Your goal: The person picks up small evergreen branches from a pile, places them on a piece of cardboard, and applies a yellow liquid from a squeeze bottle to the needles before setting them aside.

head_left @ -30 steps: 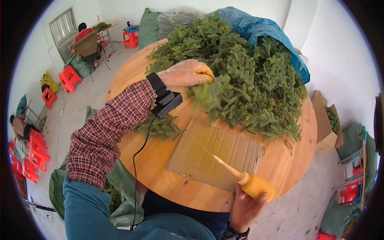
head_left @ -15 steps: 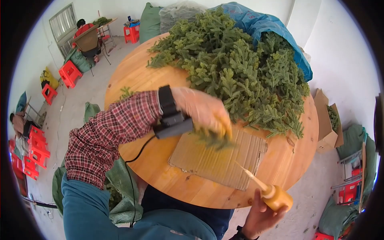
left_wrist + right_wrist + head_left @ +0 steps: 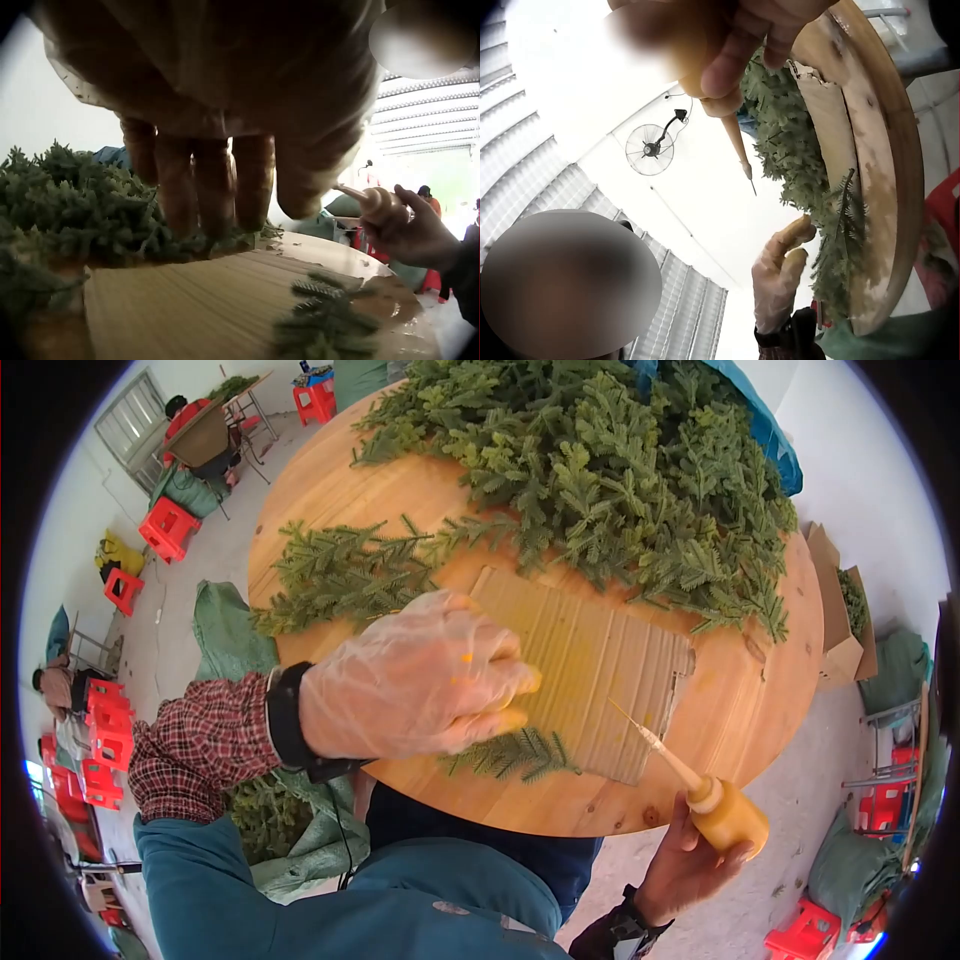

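Observation:
My left hand (image 3: 415, 678), in a clear plastic glove with yellow-stained fingertips, hovers over the left side of a cardboard sheet (image 3: 600, 660). Its fingers hang loosely bent with nothing between them, as the right wrist view also shows. Below them a small fir sprig (image 3: 515, 753) lies across the cardboard's near left edge. At the table's front right, my right hand (image 3: 690, 870) holds a yellow squeeze bottle (image 3: 730, 818) with a long thin needle tip (image 3: 628, 717). The bottle is tilted, its tip pointing up and left above the cardboard.
A big heap of fir sprigs (image 3: 600, 480) covers the far part of the round wooden table (image 3: 740, 735). More sprigs (image 3: 340, 572) lie on its left. A green sack (image 3: 232, 630) stands by the left edge, a cardboard box (image 3: 845, 650) beyond the right.
My left hand has come from the heap to the cardboard with a sprig and let it go there. The bottle has moved to the right in my right hand. The head view has tilted downward.

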The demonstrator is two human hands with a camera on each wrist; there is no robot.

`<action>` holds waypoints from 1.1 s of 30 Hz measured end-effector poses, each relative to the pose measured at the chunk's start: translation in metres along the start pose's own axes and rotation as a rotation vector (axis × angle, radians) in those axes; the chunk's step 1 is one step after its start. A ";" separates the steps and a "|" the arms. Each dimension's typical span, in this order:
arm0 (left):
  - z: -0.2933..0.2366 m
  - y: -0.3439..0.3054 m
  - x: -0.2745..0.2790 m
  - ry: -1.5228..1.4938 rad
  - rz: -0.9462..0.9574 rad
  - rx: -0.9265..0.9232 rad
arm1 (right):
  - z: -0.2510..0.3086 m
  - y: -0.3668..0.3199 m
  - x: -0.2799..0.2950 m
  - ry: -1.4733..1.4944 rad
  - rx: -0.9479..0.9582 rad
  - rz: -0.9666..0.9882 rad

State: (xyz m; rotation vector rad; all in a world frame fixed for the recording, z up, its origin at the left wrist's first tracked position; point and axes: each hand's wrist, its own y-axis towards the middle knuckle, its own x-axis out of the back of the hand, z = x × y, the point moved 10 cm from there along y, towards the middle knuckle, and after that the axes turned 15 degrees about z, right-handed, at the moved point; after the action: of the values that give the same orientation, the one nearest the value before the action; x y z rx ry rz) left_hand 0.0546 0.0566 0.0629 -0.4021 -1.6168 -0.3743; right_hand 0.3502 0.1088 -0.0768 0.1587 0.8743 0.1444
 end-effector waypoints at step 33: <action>0.049 0.010 -0.042 0.022 -0.103 0.170 | -0.013 0.009 -0.016 -0.012 -0.048 0.100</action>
State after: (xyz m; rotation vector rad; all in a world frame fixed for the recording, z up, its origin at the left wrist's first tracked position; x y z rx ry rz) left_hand 0.0191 0.0875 0.0166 -0.1861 -1.6379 -0.3147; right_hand 0.3298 0.1155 -0.0708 0.1580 0.8503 0.2573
